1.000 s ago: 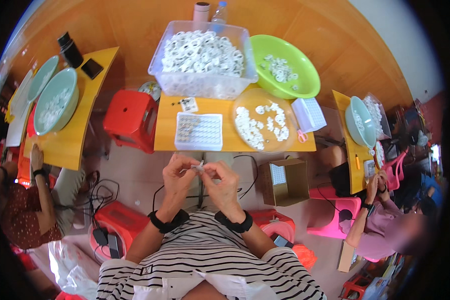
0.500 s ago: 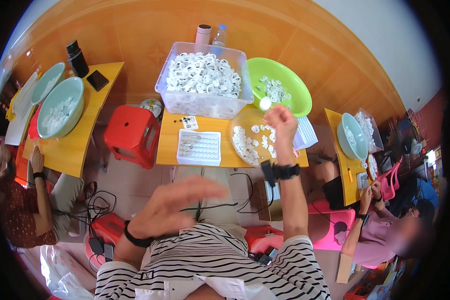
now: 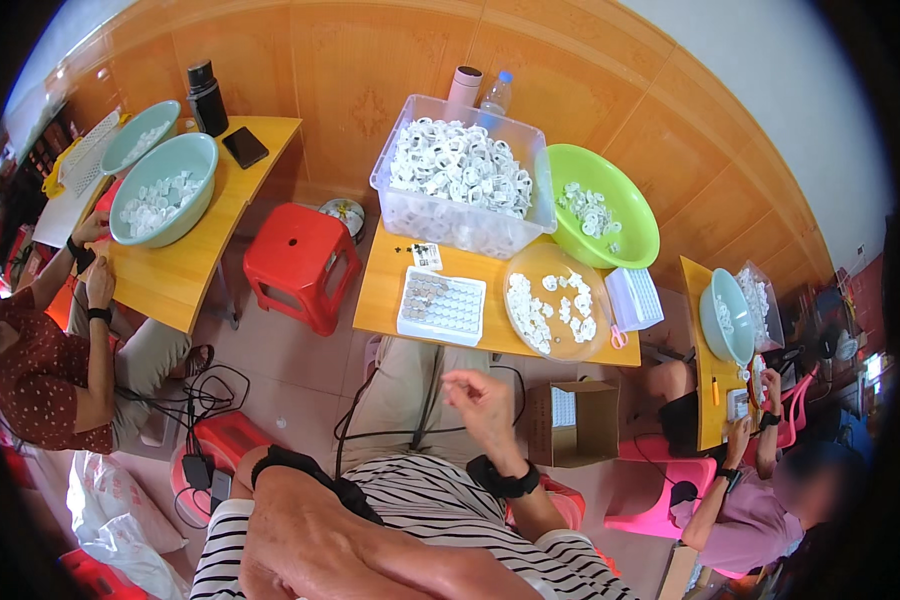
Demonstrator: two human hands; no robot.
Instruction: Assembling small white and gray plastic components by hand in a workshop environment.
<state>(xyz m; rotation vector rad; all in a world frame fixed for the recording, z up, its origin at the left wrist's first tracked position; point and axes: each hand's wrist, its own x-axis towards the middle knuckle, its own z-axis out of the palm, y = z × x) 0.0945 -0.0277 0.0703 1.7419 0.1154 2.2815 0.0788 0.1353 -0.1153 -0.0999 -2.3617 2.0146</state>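
Head view: a small yellow wooden table [image 3: 470,330] is standing well ahead of the fingers. On it, farthest from them, a clear plastic rectangular bin [image 3: 462,190] is sitting heaped with white ring-shaped parts. To the right of the bin a lime-green plastic bowl [image 3: 610,215] is holding a few of the same white pieces. Nearer the fingers, a white square compartment tray [image 3: 441,306] is lying flat, some of its cells filled at the left corner, and just right of it a round tan plastic tray [image 3: 553,312] is carrying scattered small white plastic parts [image 3: 530,310]. A red plastic stool [image 3: 301,262] is standing off to the left of the table, and an open brown cardboard box [image 3: 572,420] is sitting on the floor just right of the right hand [image 3: 482,398]. Nothing is coming between that hand and the table.

The right hand is hanging in the air over the lap, below the table edge, a black band at its wrist. Its fingers [image 3: 460,380] are curling loosely together, thumb toward fingertips; whether a small piece is pinched there I cannot tell. The left hand is out of sight: only the left forearm [image 3: 320,530], with a black band, is lying low across the striped shirt.

Other people are sitting at tables on both sides.
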